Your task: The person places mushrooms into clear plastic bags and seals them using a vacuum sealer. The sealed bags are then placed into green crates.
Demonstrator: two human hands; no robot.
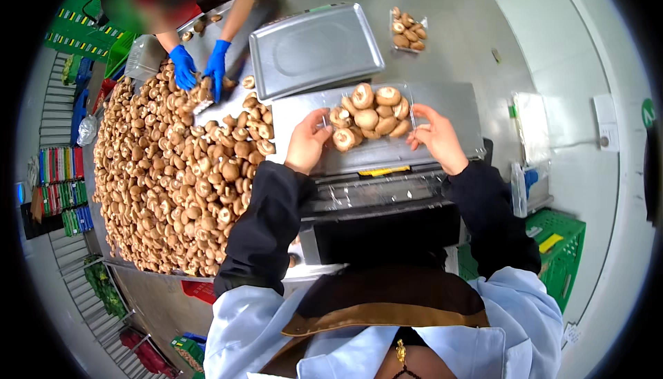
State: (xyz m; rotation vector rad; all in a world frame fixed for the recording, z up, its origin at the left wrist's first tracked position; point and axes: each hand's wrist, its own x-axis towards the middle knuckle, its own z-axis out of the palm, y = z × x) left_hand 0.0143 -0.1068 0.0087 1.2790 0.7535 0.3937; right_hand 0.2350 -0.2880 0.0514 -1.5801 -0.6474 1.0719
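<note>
A clear tray heaped with brown mushrooms point(371, 114) rests on the flat metal top of a wrapping machine point(290, 113), between my two hands. Clear plastic film shows around its sides. My left hand point(309, 141) is at the tray's left side, thumb and fingers closed on the film's edge. On the opposite side my right hand point(438, 139) pinches the film with curled fingers. The film's lower part is hard to make out. Along the machine's near edge lies a stretch of shiny film point(373, 191) with a yellow label above it.
Loose mushrooms point(186, 179) form a large pile at left. Across the table a co-worker's blue-gloved hands point(200, 68) hold mushrooms and a tray. Beyond the machine sits a metal tray point(314, 47); a packed mushroom tray point(409, 30) is farther right. A green crate point(563, 248) stands at lower right.
</note>
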